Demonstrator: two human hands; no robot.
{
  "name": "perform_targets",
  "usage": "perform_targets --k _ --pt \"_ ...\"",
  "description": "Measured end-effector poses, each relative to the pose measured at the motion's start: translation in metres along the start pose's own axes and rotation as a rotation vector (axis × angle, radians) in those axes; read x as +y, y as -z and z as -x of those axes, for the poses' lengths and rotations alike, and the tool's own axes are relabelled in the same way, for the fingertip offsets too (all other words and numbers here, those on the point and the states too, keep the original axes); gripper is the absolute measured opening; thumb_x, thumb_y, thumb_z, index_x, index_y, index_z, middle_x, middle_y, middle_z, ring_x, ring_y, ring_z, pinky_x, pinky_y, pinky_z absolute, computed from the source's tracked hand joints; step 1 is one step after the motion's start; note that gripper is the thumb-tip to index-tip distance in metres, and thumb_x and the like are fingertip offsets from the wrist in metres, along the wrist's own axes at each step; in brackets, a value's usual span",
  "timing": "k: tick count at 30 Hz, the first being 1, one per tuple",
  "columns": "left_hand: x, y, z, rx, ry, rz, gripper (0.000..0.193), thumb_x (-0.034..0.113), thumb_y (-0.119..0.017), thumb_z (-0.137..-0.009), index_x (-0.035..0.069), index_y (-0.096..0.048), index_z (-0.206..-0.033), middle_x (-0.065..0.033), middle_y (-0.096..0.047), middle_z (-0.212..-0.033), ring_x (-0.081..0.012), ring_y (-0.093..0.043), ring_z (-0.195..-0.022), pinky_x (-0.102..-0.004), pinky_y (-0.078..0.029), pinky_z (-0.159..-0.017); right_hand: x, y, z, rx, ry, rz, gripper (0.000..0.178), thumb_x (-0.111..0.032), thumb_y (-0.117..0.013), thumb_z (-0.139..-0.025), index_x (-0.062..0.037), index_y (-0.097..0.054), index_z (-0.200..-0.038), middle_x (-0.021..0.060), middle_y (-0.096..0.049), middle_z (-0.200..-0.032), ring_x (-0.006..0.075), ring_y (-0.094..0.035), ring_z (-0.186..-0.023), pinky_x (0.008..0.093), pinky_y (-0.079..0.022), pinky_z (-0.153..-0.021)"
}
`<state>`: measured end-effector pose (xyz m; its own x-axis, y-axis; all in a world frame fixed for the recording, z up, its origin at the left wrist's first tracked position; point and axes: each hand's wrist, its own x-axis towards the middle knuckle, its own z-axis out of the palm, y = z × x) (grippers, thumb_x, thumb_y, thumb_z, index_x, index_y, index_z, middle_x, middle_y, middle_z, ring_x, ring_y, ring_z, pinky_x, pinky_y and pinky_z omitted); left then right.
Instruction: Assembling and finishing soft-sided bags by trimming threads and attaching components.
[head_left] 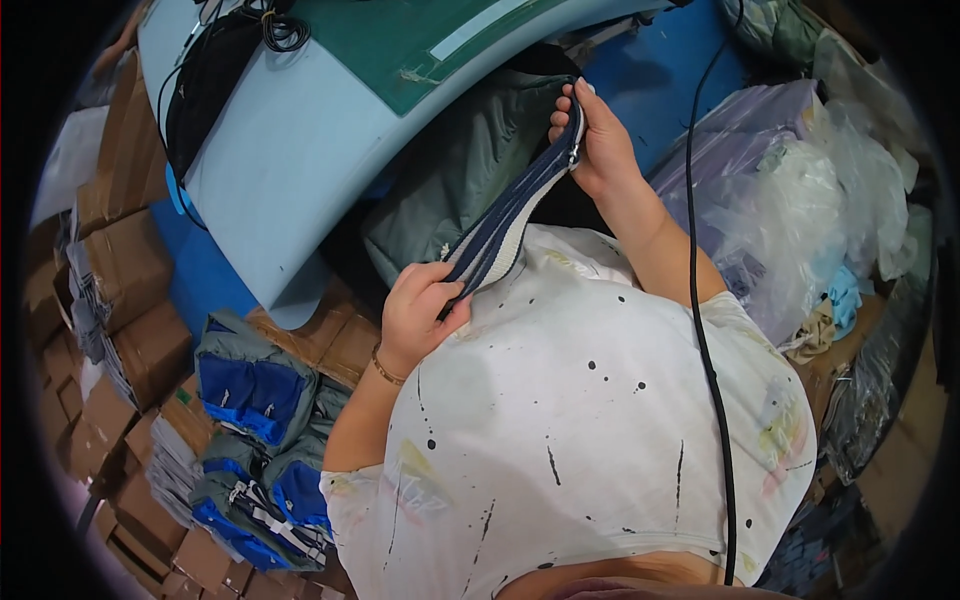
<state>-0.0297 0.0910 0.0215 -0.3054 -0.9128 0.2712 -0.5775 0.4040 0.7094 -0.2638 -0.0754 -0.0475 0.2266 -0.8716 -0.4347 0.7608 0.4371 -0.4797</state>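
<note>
A long navy-and-white zipper strip (pixel 507 215) runs slantwise in front of my chest, pulled out between both hands. My left hand (pixel 418 312) is closed on its lower end, thumb on top. At the upper end, my right hand (pixel 602 140) grips the strip, fingers curled round it. A small metal slider (pixel 574 156) shows just below the right fingers. Grey-green fabric (pixel 440 180) hangs behind the strip, beside the table edge; I cannot tell whether the two are joined.
A pale blue table (pixel 270 150) with a green mat (pixel 395 50) curves ahead. Grey-and-blue bags (pixel 255 390) are piled at left, near cardboard boxes (pixel 150 350). Clear plastic bags (pixel 800 210) lie at right. A black cable (pixel 697 250) hangs down past my right arm.
</note>
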Motion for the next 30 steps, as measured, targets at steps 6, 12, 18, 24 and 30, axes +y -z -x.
perform_targets --k 6,12,18,24,30 --pt "0.001 0.004 0.003 -0.098 -0.049 -0.067 0.026 0.005 -0.075 -0.063 0.001 -0.062 -0.085 -0.0152 -0.06 -0.093 -0.0314 -0.059 -0.077 -0.0358 -0.05 -0.067 -0.006 0.006 0.018 -0.141 -0.127 0.037 0.022 -0.024 -0.053 -0.094 -0.0111 -0.054 -0.112 0.009 -0.059 -0.117 0.0291 -0.055 -0.115 0.0442 -0.05 -0.092" --pt "0.008 0.003 0.001 -0.134 -0.069 -0.083 0.023 0.007 -0.073 -0.067 0.0 -0.063 -0.086 -0.0164 -0.06 -0.094 -0.0324 -0.058 -0.078 -0.0362 -0.05 -0.066 0.001 0.012 0.026 -0.227 -0.094 0.005 0.029 -0.01 -0.055 -0.09 -0.0127 -0.05 -0.118 0.0117 -0.055 -0.126 0.032 -0.052 -0.119 0.0453 -0.048 -0.096" --pt "0.013 0.0 -0.001 -0.123 -0.051 -0.094 0.021 0.004 -0.073 -0.065 0.0 -0.063 -0.083 -0.0161 -0.06 -0.092 -0.0314 -0.058 -0.075 -0.0356 -0.05 -0.064 0.013 0.007 0.034 -0.128 -0.082 -0.064 0.029 -0.013 -0.055 -0.092 -0.01 -0.048 -0.12 0.01 -0.058 -0.119 0.0268 -0.057 -0.111 0.0431 -0.051 -0.092" --pt "0.017 -0.004 -0.002 -0.099 -0.063 -0.12 0.022 0.003 -0.076 -0.063 0.0 -0.063 -0.081 -0.0143 -0.06 -0.087 -0.0294 -0.058 -0.072 -0.0339 -0.05 -0.061 0.008 -0.002 0.027 0.044 0.059 -0.012 0.021 -0.011 -0.054 -0.094 -0.0062 -0.051 -0.114 0.0102 -0.061 -0.114 0.0239 -0.059 -0.108 0.0388 -0.053 -0.088" --pt "0.017 -0.008 0.003 -0.048 -0.031 -0.142 0.023 0.003 -0.078 -0.063 0.001 -0.063 -0.08 -0.0136 -0.06 -0.086 -0.0287 -0.059 -0.072 -0.0337 -0.05 -0.061 0.011 -0.001 0.026 -0.068 -0.052 -0.188 0.033 -0.022 -0.052 -0.095 -0.0063 -0.049 -0.124 0.0112 -0.058 -0.122 0.026 -0.056 -0.113 0.0399 -0.048 -0.096"
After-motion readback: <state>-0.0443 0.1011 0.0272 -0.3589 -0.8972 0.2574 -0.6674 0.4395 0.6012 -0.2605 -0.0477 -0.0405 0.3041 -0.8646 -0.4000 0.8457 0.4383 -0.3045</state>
